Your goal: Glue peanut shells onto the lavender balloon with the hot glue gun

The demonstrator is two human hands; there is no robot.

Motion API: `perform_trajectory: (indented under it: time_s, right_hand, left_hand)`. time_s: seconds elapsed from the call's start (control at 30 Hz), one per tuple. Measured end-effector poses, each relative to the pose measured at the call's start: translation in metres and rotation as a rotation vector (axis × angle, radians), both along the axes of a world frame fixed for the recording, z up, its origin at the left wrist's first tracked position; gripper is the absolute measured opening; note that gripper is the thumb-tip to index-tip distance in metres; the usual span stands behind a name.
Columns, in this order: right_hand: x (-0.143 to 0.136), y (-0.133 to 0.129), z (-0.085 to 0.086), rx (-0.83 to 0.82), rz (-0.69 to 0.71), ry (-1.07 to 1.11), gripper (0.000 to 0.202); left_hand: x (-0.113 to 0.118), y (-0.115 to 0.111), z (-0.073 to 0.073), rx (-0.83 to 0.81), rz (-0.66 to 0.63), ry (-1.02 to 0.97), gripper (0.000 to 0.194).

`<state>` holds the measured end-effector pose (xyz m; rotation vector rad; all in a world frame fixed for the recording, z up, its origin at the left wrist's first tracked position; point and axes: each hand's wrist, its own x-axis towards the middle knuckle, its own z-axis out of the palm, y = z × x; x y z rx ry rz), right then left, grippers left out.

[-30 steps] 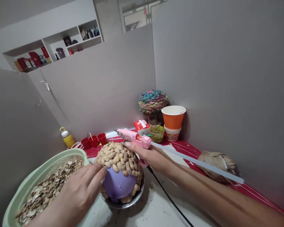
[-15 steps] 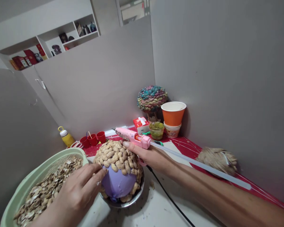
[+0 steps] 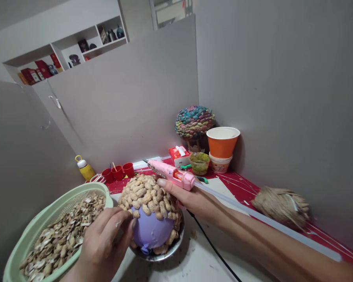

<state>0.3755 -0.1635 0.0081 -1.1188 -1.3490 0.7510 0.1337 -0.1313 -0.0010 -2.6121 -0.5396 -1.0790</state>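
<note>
A purple balloon [image 3: 153, 231], its upper part covered with peanut shells [image 3: 147, 194], rests in a shallow metal bowl [image 3: 164, 256]. My left hand [image 3: 106, 239] is at its left side, thumb and fingers pinched around a peanut shell [image 3: 135, 214] at the lower edge of the covered area. My right hand [image 3: 188, 197] is wrapped around a pink hot glue gun [image 3: 176, 175], held above the balloon's right side with its nozzle pointing left and away. A long glue stick [image 3: 270, 220] sticks out of the gun's back, over my forearm.
At left stands a green basket [image 3: 17, 243] of peanut shells. Red cups [image 3: 128, 169], a yellow bottle [image 3: 86, 169], a tissue pack [image 3: 179, 156], a plastic tub [image 3: 199, 163], orange paper bowls [image 3: 223, 145] and a colourful tree model [image 3: 195, 122] line the back. Twine [image 3: 281, 207] lies right; a black cord [image 3: 211, 244] crosses the table.
My left hand's fingers have curled in, with the thumb now showing against the balloon and a shell at the fingertips. The glue gun stays in my right hand; the whole view has shifted slightly.
</note>
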Motion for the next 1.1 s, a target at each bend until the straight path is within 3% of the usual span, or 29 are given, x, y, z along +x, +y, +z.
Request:
perform_trajectory:
  time_s: [0.27, 0.53, 0.83, 1.1]
  right_hand:
    - [0.001, 0.002, -0.006, -0.029, -0.041, -0.025, 0.034]
    - [-0.002, 0.001, -0.005, -0.024, -0.036, -0.001, 0.035]
    - [0.001, 0.0, -0.003, -0.025, -0.054, -0.043, 0.033]
    - [0.0, 0.001, -0.006, -0.016, -0.045, -0.046, 0.034]
  left_hand:
    - [0.006, -0.004, -0.003, 0.011, -0.029, -0.083, 0.017]
    - [0.005, -0.004, -0.003, -0.11, -0.092, -0.103, 0.021]
    - [-0.004, 0.0, 0.003, 0.032, -0.001, -0.085, 0.017]
    - [-0.001, 0.001, 0.012, 0.086, 0.011, 0.104, 0.02]
